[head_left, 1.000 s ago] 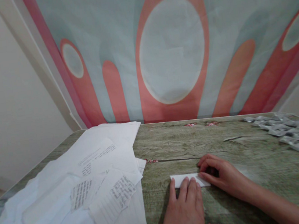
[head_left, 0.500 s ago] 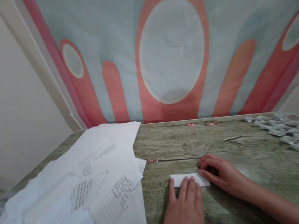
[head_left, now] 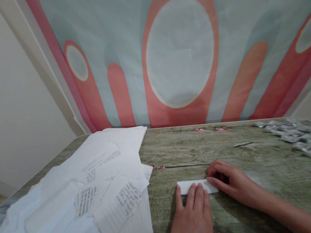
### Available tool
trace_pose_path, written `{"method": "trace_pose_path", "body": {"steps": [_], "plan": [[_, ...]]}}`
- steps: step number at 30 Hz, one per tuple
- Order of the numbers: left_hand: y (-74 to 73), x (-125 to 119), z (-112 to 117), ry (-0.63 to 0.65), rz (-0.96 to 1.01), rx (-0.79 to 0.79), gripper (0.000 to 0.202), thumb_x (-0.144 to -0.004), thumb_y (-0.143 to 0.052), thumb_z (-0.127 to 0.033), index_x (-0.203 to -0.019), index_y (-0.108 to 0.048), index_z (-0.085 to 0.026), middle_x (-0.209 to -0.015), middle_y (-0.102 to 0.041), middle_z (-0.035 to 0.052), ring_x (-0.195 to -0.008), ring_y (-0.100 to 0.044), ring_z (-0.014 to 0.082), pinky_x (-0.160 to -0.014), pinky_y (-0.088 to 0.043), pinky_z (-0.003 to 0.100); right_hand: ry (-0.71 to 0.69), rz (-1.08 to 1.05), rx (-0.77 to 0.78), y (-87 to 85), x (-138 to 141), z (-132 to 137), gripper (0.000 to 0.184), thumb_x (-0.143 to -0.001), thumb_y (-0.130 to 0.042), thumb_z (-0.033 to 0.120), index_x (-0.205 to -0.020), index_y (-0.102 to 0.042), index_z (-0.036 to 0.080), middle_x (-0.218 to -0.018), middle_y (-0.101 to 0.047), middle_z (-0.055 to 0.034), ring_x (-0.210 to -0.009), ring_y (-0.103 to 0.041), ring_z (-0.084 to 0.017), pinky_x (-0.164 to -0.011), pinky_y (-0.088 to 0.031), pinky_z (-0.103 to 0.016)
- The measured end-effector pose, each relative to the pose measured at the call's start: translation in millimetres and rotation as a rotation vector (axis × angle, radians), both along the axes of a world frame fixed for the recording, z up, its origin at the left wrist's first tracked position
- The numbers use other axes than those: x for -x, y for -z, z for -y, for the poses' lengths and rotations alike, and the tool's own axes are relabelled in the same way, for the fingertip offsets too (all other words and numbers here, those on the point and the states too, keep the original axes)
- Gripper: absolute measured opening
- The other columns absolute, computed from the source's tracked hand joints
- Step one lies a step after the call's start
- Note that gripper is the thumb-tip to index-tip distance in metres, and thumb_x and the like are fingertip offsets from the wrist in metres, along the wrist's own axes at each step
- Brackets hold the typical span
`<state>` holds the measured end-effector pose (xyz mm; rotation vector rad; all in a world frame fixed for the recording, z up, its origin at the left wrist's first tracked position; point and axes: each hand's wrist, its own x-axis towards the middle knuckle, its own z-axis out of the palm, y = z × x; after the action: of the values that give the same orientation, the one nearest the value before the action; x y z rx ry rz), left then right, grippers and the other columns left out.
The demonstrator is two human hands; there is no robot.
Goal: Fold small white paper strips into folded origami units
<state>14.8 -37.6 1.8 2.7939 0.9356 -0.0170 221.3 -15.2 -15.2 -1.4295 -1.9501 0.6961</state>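
Note:
A small folded white paper strip [head_left: 186, 186] lies on the wood-pattern table [head_left: 268, 177] in front of me. My left hand [head_left: 191, 219] rests flat over its near edge, fingers stretched out and pressing down. My right hand [head_left: 234, 184] sits at the strip's right end with fingers curled, the fingertips pinching or pressing the paper there. Part of the strip is hidden under both hands.
A loose heap of white sheets, some handwritten [head_left: 97, 194], covers the table's left side. Several silvery folded pieces [head_left: 306, 137] lie scattered at the far right. A patterned red and grey cloth [head_left: 178, 51] hangs behind the table.
Both hands stay on the folded strip in almost the same place. The view has shifted very slightly.

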Motion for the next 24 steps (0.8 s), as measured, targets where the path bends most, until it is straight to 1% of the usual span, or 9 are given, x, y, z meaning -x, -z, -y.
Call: {"method": "trace_pose_path", "body": {"steps": [5, 8, 14, 18, 21, 24], "plan": [[0.3, 1, 0, -0.001, -0.021, -0.033, 0.074, -0.087, -0.025, -0.062, -0.139, -0.027, -0.008, -0.143, -0.029, 0.0169, -0.134, -0.021, 0.0304, -0.105, -0.02, 0.056, -0.004, 0.029, -0.01, 0.0, 1, 2, 0.011, -0.084, -0.052, 0.028, -0.087, -0.059, 0.02, -0.086, -0.055, -0.004, -0.077, -0.054, -0.017, -0.07, -0.045, -0.029], [0.3, 1, 0, 0.001, -0.034, -0.046, 0.073, -0.088, -0.026, -0.059, -0.139, -0.027, -0.008, -0.143, -0.029, 0.0165, -0.134, -0.021, 0.0302, -0.105, -0.02, 0.055, 0.006, 0.039, -0.027, 1.9, 2, 2, 0.012, -0.083, -0.053, 0.029, -0.088, -0.059, 0.02, -0.087, -0.055, -0.0044, -0.078, -0.053, -0.017, -0.069, -0.045, -0.029], [-2.5, 0, 0, -0.009, -0.039, -0.029, 0.077, -0.085, -0.027, -0.063, -0.139, -0.027, -0.007, -0.144, -0.027, 0.0176, -0.134, -0.019, 0.0323, -0.105, -0.017, 0.059, 0.022, 0.063, -0.044, 7.2, 4, 1, 0.012, -0.082, -0.055, 0.03, -0.088, -0.059, 0.021, -0.087, -0.055, -0.0041, -0.075, -0.053, -0.017, -0.067, -0.044, -0.029], [-5.5, 0, 0, -0.026, -0.025, -0.006, 0.078, -0.085, -0.024, -0.065, -0.138, -0.03, -0.008, -0.143, -0.029, 0.0173, -0.133, -0.022, 0.033, -0.105, -0.016, 0.059, 0.043, 0.061, -0.045, 5.8, 5, 1, 0.013, -0.082, -0.054, 0.031, -0.085, -0.059, 0.02, -0.084, -0.056, -0.0038, -0.074, -0.053, -0.017, -0.066, -0.044, -0.029], [-7.3, 0, 0, -0.034, -0.024, -0.006, 0.078, -0.085, -0.023, -0.065, -0.138, -0.031, -0.008, -0.143, -0.031, 0.0172, -0.132, -0.023, 0.034, -0.105, -0.016, 0.059, 0.047, 0.01, -0.018, 4.1, 2, 0, 0.017, -0.084, -0.052, 0.034, -0.082, -0.06, 0.02, -0.08, -0.057, -0.0029, -0.072, -0.054, -0.017, -0.066, -0.045, -0.029], [-8.1, 0, 0, -0.032, -0.032, -0.006, 0.076, -0.086, -0.024, -0.063, -0.138, -0.031, -0.007, -0.142, -0.031, 0.0184, -0.132, -0.023, 0.0345, -0.104, -0.016, 0.06, 0.099, -0.097, 0.038, 5.8, -5, -2, 0.022, -0.087, -0.047, 0.038, -0.086, -0.059, 0.019, -0.078, -0.06, -0.0027, -0.073, -0.056, -0.017, -0.068, -0.046, -0.03]]}}
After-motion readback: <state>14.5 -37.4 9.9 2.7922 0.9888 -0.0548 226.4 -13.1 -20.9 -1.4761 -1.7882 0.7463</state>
